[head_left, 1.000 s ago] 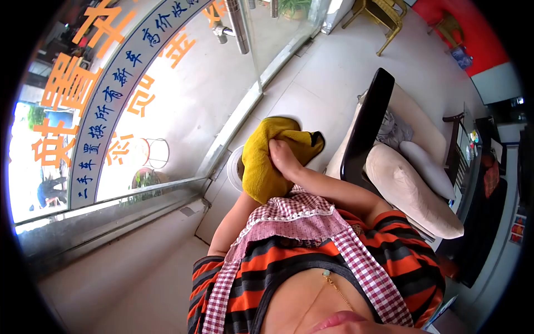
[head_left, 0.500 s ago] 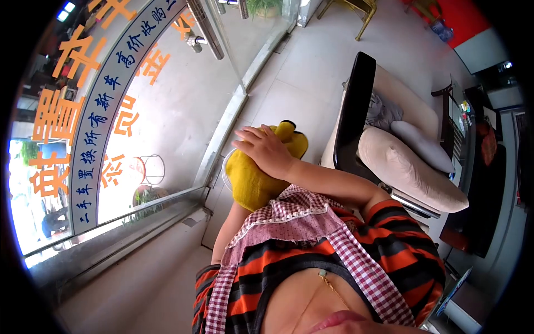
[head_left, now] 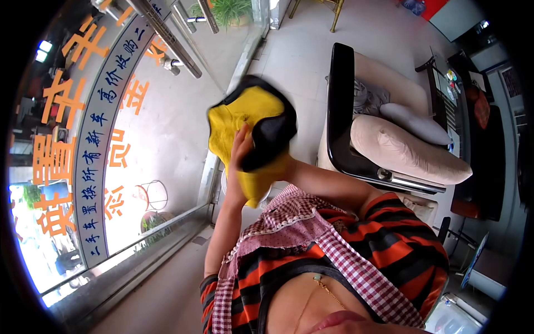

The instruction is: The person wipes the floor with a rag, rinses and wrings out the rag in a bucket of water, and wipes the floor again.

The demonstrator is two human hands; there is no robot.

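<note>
A yellow cloth with black edging and a black side (head_left: 245, 114) is spread out in front of me, partly blurred by motion. My left hand (head_left: 240, 153) has its fingers closed on the lower left part of the cloth. My right forearm (head_left: 328, 181) reaches in from the right, and the cloth hides my right hand, so its fingers do not show. Below the cloth, a piece of a round white rim (head_left: 263, 199) shows close to my checked apron (head_left: 289, 220); the rest of it is covered.
To the left stands a glass door with orange lettering (head_left: 55, 156) and long metal handles (head_left: 167, 42). A black-framed sofa (head_left: 340, 106) with beige cushions (head_left: 409, 147) is at the right. Ahead lies a light tiled floor (head_left: 303, 61); a potted plant (head_left: 231, 11) stands behind the glass.
The bunched cloth has opened out and swung up, showing its black side. My right hand has gone from on top of it to behind it. My left hand has come into sight.
</note>
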